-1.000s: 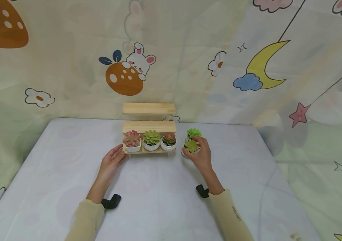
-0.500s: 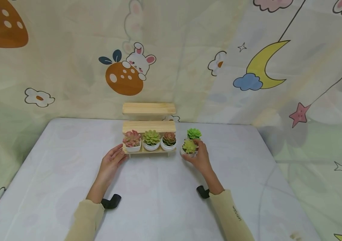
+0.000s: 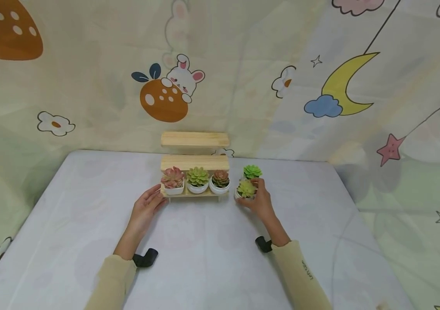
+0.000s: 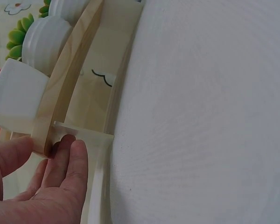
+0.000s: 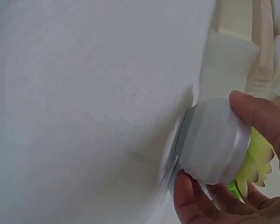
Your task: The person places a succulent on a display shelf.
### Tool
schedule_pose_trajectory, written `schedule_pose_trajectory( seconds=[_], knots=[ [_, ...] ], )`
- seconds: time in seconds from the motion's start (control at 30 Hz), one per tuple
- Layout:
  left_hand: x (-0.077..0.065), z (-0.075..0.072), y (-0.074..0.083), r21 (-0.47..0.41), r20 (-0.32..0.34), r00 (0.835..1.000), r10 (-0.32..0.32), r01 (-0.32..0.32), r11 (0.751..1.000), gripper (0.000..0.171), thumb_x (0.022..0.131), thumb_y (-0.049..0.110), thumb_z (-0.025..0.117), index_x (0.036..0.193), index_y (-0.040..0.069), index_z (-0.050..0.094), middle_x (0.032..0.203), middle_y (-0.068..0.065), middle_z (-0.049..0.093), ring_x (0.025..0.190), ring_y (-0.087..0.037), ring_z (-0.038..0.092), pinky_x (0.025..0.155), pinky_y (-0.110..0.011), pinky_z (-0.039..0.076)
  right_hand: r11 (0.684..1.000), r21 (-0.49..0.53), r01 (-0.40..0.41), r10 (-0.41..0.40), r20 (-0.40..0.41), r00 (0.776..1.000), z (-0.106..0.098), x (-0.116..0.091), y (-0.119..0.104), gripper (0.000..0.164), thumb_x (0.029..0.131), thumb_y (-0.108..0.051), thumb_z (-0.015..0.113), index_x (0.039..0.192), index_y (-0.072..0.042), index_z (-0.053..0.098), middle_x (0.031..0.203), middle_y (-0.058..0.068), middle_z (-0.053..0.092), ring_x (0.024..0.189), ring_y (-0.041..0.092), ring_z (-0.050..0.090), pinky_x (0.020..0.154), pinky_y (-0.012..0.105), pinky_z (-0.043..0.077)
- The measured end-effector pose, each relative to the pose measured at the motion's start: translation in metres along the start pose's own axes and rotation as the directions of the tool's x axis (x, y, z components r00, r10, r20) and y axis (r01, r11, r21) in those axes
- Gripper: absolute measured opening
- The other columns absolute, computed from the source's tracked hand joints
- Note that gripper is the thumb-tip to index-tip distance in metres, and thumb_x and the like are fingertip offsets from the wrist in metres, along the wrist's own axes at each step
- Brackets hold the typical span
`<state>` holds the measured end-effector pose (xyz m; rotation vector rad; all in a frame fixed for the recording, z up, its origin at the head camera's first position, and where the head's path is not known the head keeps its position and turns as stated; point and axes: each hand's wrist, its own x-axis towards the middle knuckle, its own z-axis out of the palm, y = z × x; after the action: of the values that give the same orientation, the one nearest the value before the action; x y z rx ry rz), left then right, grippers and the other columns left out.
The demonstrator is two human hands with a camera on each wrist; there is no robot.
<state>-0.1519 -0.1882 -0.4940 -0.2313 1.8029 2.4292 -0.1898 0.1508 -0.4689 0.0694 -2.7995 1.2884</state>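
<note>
My left hand (image 3: 146,209) grips the left end of the lowest board of a small tiered wooden plant stand (image 3: 195,162). In the left wrist view, the thumb lies at the board's edge (image 4: 67,88) with fingers beneath. Three succulents in white pots stand on that board: a pink one (image 3: 172,177), a green one (image 3: 198,175) and a reddish-brown one (image 3: 220,178). Right of the stand, my right hand (image 3: 261,204) pinches the white pot (image 5: 214,140) of a yellow-green succulent (image 3: 246,188) between thumb and fingers. Behind it stands a bright green succulent (image 3: 252,171), its pot mostly hidden.
The stand's middle board (image 3: 194,162) and top board (image 3: 195,138) rise behind the pots. A white cloth covers the table (image 3: 204,258). A printed curtain (image 3: 239,86) hangs along the table's back edge.
My right hand has shifted from over the yellow-green succulent to the side of its pot, and the pot has come slightly nearer the stand. The left hand keeps its hold; the head view has shifted slightly.
</note>
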Motion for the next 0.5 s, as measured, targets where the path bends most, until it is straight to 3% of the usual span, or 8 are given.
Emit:
schedule_pose_trajectory(
  seconds=[0.2,0.5],
  knots=[
    [0.0002,0.0015,-0.0002,-0.006,-0.005,1.000,-0.006,0.006,1.000,0.051,0.104,0.008,0.045,0.150,-0.005,0.025,0.149,-0.023,0.036,0.103,0.003,0.059,0.105,-0.026,0.046,1.000,-0.014,0.005,-0.005,-0.016,1.000,-0.0022,-0.0017,0.0006,0.073,0.076,-0.009,0.083,0.132,-0.002,0.036,0.131,0.030,0.052,0.108,0.044,0.055,0.084,0.055,0.051],
    [0.0016,-0.0005,-0.0018,-0.012,-0.001,1.000,0.004,-0.004,1.000,0.051,0.104,0.008,0.046,0.149,-0.005,0.026,0.149,-0.024,0.036,0.102,0.003,0.059,0.103,-0.025,0.047,1.000,-0.011,-0.029,0.029,-0.005,1.000,-0.0086,-0.0088,-0.0029,0.074,0.077,-0.012,0.083,0.135,-0.002,0.039,0.131,0.028,0.053,0.111,0.042,0.056,0.089,0.052,0.052]
  ],
)
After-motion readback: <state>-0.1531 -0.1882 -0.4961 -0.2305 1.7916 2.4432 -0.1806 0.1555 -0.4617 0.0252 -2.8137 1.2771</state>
